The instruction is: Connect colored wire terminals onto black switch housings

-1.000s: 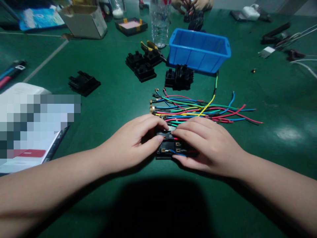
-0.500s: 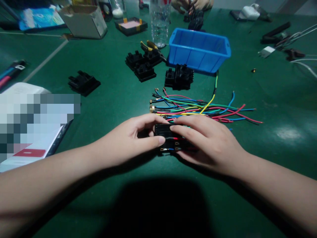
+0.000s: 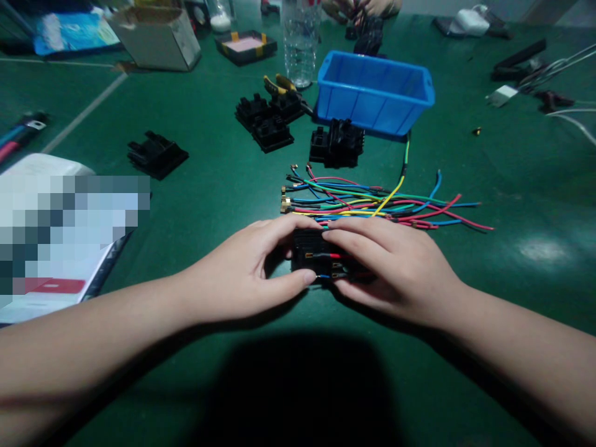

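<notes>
- Both hands grip one black connector block [image 3: 319, 256] low on the green bench [image 3: 223, 186]: the left hand [image 3: 246, 273] pinches its left end between thumb and fingers, the right hand [image 3: 391, 267] lies over its right side with fingers curled about it.
- Small brass terminals and short red and blue wires show in the block's near face.
- Just behind the hands lies a loose bundle of wires [image 3: 372, 205], red, blue, green and yellow, brass-tipped at the left ends.
- Farther back: a black block [image 3: 338, 144], a cluster of three more [image 3: 270, 118], and a lone one [image 3: 157, 154] to the left.
- A blue plastic bin [image 3: 375, 93] stands behind, with a clear ribbed bottle [image 3: 302, 43] and yellow-handled pliers [image 3: 279, 84] beside it.
- A white booklet [image 3: 51, 248] at left is blurred; no writing can be read.
- Another person's hands [image 3: 358, 7] work at the far edge.
</notes>
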### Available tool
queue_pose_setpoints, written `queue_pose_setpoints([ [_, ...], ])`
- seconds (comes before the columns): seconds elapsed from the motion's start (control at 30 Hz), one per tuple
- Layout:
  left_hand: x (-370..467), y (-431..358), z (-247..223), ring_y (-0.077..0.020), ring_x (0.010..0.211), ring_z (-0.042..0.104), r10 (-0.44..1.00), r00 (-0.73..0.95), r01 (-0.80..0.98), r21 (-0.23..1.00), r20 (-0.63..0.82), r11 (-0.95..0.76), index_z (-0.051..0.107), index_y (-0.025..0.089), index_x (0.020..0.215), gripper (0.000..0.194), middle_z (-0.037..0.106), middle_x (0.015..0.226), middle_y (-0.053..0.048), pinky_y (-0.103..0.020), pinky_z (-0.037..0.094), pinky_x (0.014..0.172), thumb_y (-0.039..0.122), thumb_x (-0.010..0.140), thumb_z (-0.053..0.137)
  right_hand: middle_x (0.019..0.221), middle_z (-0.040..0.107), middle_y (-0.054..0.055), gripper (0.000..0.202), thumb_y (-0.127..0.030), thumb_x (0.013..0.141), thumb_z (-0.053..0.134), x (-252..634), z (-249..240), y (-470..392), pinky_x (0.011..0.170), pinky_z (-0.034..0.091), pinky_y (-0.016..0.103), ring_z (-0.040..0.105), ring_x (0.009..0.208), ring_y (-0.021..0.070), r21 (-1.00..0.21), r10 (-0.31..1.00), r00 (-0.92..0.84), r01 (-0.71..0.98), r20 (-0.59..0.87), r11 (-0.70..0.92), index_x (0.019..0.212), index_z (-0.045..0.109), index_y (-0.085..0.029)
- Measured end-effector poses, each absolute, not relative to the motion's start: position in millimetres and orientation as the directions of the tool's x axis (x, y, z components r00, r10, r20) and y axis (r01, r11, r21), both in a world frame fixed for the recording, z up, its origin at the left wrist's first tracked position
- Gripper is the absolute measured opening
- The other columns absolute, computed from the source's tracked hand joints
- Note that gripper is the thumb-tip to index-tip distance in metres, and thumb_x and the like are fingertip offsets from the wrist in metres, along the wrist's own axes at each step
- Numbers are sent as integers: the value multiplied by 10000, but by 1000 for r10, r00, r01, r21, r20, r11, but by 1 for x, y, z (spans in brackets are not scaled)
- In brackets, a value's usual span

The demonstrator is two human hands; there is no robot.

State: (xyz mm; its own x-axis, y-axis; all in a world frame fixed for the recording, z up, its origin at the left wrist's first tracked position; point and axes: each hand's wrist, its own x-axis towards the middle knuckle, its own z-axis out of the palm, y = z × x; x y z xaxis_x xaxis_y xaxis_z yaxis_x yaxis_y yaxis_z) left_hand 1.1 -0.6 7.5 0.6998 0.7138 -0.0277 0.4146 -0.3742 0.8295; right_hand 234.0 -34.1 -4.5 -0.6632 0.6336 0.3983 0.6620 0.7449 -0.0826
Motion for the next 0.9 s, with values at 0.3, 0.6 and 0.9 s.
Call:
queue_pose_setpoints([
  [0.3,0,-1,5,-238,957,665,724,689,467,787,-39,-403,520,202,1299,456,663,988,-34,-353,539,797,302,865,621,1239,670,172,383,-280,875,609,234,-4,-34,768,587,383,687,1039,287,-121,640,-653,656,404,745,1211,618,-95],
  [0.6,0,-4,2,-174,781,637,719,695,464,757,11,-460,514,188,1281,467,669,952,-31,-267,478,643,323,856,655,1184,688,152,309,-310,929,531,232,-1,-35,794,576,365,686,1021,259,-206,672,-614,656,414,726,1153,636,-124],
  [0.9,1,-6,0,-184,832,654,686,726,457,708,52,-538,469,182,1314,488,693,1066,-63,-275,463,670,314,874,631,1117,686,142,269,-303,953,521,231,1,-37,781,562,388,668,965,256,-223,681,-608,658,408,720,1123,634,-128],
])
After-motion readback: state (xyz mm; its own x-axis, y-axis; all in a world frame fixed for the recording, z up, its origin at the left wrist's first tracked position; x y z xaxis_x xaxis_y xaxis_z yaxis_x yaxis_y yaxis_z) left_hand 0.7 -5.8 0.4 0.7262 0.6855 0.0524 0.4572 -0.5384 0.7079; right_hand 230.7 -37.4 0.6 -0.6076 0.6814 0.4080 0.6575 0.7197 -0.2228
